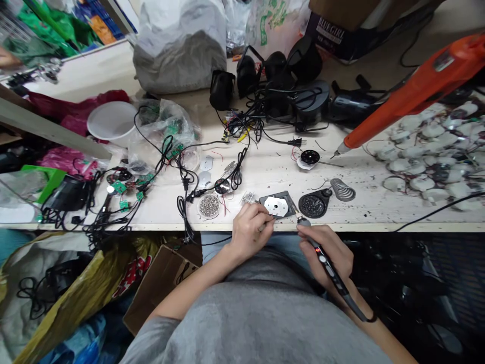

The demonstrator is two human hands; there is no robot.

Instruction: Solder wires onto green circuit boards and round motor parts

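My right hand point(339, 253) grips a soldering iron point(328, 267) with a dark handle and a small red light. The iron's tip points up at the right edge of a dark grey pad point(288, 198). On that pad lies a white octagonal plate point(273, 203) with a dark hole in its centre. My left hand point(248, 227) is at the plate's lower left, its fingers pinched together; what they hold is too small to make out. Right of the pad are a round black dish point(313, 203) and a coiled metal stand point(343, 189).
A dish of small metal pieces point(209, 206) sits left of my hands. Black cables point(237, 169) and green circuit boards point(119, 187) lie farther left. An orange power screwdriver point(409, 91) hangs at the right, beside piled white round parts point(424, 167). Black housings point(276, 71) stand behind.
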